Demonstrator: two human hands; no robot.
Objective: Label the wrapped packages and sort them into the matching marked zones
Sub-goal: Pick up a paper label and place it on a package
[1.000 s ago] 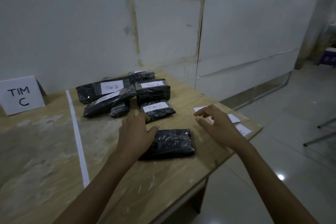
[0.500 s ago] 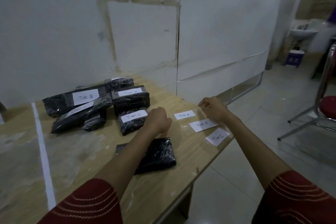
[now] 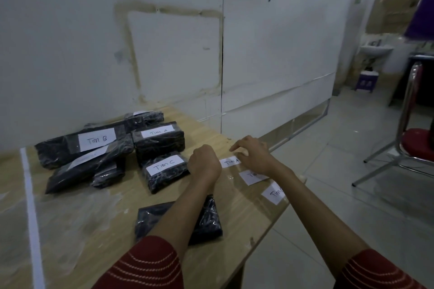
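Across our worktop [image 3: 82, 218], labelled packages [image 3: 58, 152] pile at the back; an unlabelled package [image 3: 152, 220] lies under our left forearm. Our left grip [image 3: 204, 162] is curled, contents hidden; our right grip [image 3: 254, 156] touches the Tim A label [image 3: 228, 162], hold unclear.

glossy black plastic-wrapped packages [image 3: 159, 146], white paper labels [image 3: 164, 165] with dark handwriting, pale tan wooden counter [image 3: 94, 213], white tape stripe [image 3: 30, 195], dark red sleeves [image 3: 145, 265] with pale curved stitching
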